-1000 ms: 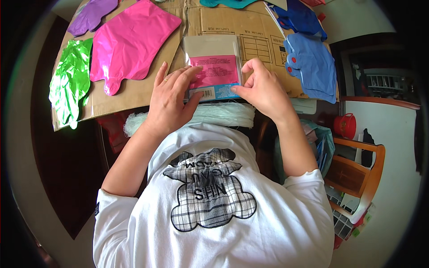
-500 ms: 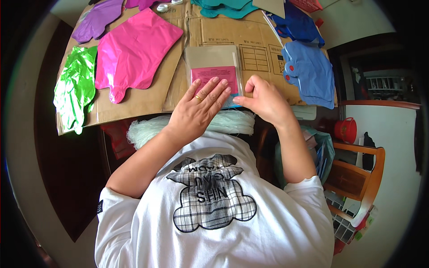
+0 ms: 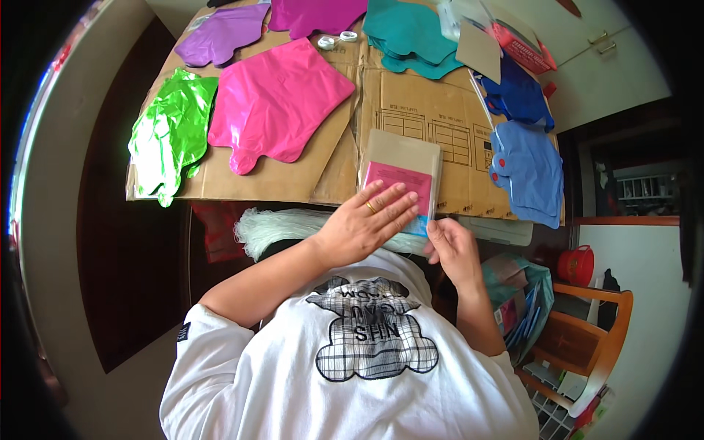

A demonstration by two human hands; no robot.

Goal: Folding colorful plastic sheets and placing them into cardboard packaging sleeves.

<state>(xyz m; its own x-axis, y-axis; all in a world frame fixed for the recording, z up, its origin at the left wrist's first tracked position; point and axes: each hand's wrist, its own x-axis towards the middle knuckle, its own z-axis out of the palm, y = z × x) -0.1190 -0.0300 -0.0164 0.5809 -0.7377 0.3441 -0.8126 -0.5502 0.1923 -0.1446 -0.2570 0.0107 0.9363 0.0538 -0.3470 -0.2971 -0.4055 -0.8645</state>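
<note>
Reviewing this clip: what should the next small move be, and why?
The right hand should probably take a firm pinch on the flat packet: its thumb and fingers are at the near right corner, the left hand lies flat across the front, and the near end seems to overhang the cardboard's edge.

Wooden chair (image 3: 566, 339) at right, dark brown panel (image 3: 121, 242) at left

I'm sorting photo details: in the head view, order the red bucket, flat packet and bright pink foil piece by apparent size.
Largest to smallest:
bright pink foil piece
flat packet, partly covered by the left hand
red bucket
</note>
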